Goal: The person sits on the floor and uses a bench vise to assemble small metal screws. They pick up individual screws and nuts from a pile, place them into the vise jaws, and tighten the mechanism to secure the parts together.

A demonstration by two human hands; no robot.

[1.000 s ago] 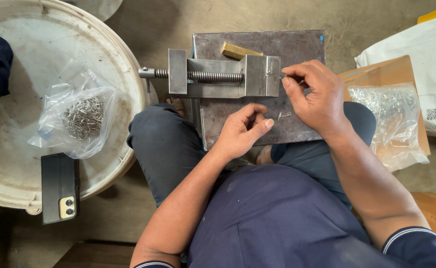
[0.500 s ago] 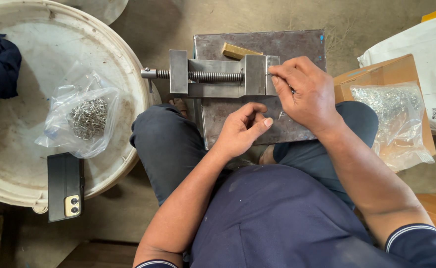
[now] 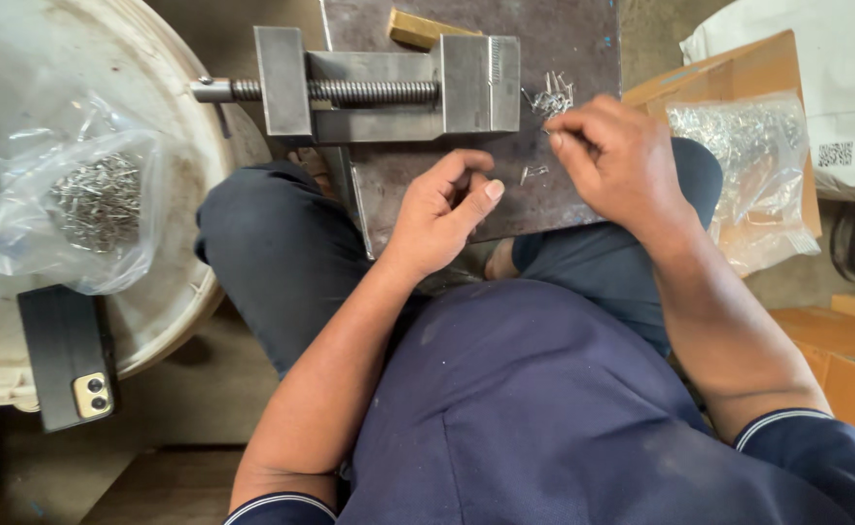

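Vise point(image 3: 389, 83): grey steel, upper centre of frame, on a dark plate point(image 3: 583, 49) across the person's lap. Long axis runs left-right; screw point(image 3: 350, 92) points to frame left.

Pins point(image 3: 550, 97): small loose heap of thin metal pieces on the plate, just right of the vise, lying at mixed angles. One piece point(image 3: 533, 174) lies apart, lower on the plate.

Right hand point(image 3: 612, 160): centre right, fingers curled and pinched together beside the heap; whether it holds a pin cannot be told.

Left hand point(image 3: 442, 209): centre, on the plate, loosely curled, thumb out; nothing visibly held.

Left bag point(image 3: 87, 209): clear, metal pieces inside, on a white tub point(image 3: 0, 97).

Right bag point(image 3: 739, 156): clear, on a cardboard box point(image 3: 710, 68).

Phone point(image 3: 68, 355): black, lower left.

Wood block point(image 3: 423, 29): top centre, behind the vise.
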